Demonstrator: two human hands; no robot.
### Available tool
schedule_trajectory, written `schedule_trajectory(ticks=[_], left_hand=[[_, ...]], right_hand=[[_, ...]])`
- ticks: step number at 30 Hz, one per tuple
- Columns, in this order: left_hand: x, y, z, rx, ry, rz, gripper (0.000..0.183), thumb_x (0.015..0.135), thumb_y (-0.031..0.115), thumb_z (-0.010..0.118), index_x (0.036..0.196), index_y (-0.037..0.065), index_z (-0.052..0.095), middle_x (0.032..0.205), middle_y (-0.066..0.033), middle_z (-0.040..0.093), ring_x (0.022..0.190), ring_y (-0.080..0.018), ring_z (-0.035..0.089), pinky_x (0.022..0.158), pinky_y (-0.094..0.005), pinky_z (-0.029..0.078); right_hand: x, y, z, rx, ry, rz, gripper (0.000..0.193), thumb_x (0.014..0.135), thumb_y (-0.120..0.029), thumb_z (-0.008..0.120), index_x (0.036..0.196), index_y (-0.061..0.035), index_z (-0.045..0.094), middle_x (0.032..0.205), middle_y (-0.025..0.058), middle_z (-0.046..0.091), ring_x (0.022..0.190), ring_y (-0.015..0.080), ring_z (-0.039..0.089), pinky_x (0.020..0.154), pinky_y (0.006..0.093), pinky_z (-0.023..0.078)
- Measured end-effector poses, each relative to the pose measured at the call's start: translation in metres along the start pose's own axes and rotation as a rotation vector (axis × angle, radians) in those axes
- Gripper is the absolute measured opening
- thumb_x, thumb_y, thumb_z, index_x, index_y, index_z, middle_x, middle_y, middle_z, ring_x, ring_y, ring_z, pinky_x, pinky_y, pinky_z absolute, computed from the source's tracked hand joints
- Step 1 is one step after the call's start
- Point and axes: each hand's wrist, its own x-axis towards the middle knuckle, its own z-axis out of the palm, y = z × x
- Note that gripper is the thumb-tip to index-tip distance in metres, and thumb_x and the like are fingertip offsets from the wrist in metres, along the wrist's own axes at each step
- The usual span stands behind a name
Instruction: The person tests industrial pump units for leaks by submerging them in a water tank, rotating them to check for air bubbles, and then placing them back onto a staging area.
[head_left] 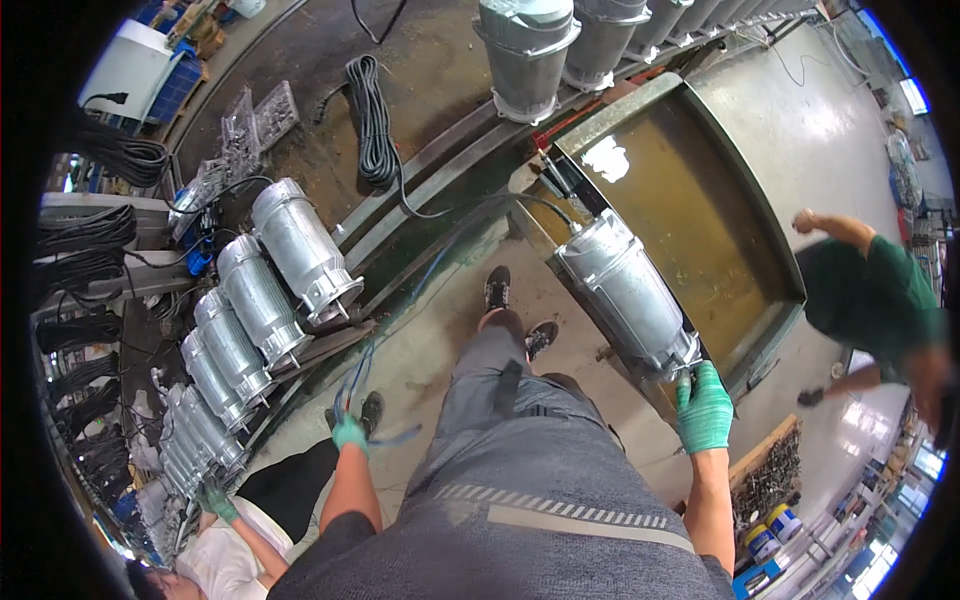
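My right hand (706,408), in a green glove, grips the near end of a silver metal motor housing (630,290). The housing lies tilted along the left rim of a metal tank (785,330) holding brownish liquid. A black cable (480,202) runs from the housing's far end to a coil (370,125) on the workbench. My left hand (350,432), gloved in green and lower at the left, is closed around thin blue wires (362,375). These wires trail upward beside the bench and also stick out to the right of the hand. The left fingertips are partly blurred.
Several similar housings (300,245) stand along the bench at left, and more (525,60) at the top. Black cable coils (85,230) hang at far left. A co-worker in white (225,560) handles housings at lower left; another in green (870,290) is beyond the tank.
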Motion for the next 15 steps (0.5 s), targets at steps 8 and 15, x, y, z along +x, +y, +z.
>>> schedule_trajectory(ticks=[8, 15], left_hand=[[-0.071, -0.013, -0.102, 0.425, 0.344, 0.029, 0.031, 0.105, 0.036, 0.061, 0.08, 0.018, 0.062, 0.058, 0.0032, 0.053, 0.043, -0.0137, 0.045, 0.04, -0.0314, 0.033], [-0.099, -0.04, -0.115, 0.859, 0.042, 0.038, 0.022, 0.104, 0.028, 0.063, 0.092, 0.01, 0.063, 0.064, -0.0025, 0.057, 0.047, -0.0148, 0.051, 0.041, -0.0329, 0.038]], right_hand=[[-0.003, 0.007, 0.01, -0.059, -0.054, 0.038, 0.025, 0.097, -0.024, 0.064, 0.113, -0.0052, 0.06, 0.092, 0.0247, 0.069, 0.082, 0.0466, 0.067, 0.072, 0.0523, 0.054], [-0.006, 0.006, 0.008, -0.02, 0.001, -0.017, 0.024, 0.095, -0.023, 0.067, 0.109, -0.0047, 0.059, 0.091, 0.0226, 0.069, 0.083, 0.0448, 0.067, 0.072, 0.0506, 0.054]])
